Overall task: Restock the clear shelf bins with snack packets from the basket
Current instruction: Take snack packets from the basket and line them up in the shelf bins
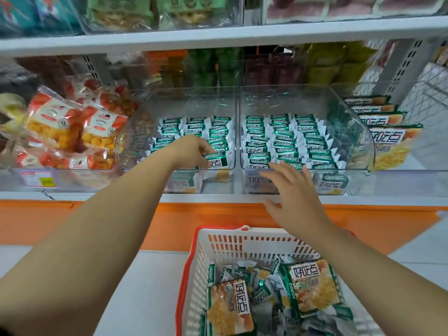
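Two clear shelf bins stand side by side, the left bin (135,132) and the right bin (351,122), both lined with rows of green-and-white snack packets. My left hand (194,149) reaches into the left bin and pinches a green-and-white packet (218,161) at the front row. My right hand (293,197) hovers with fingers spread just in front of the right bin's front wall, holding nothing. Below stands a white basket with an orange rim (191,275), holding several loose small packets and two larger yellow-and-green packs (312,287).
Bags of orange snacks (72,134) sit left of the bins. Larger yellow-green packs (385,132) are stacked at the right. An upper shelf (218,35) overhangs the bins. An orange band (97,219) runs below the shelf edge.
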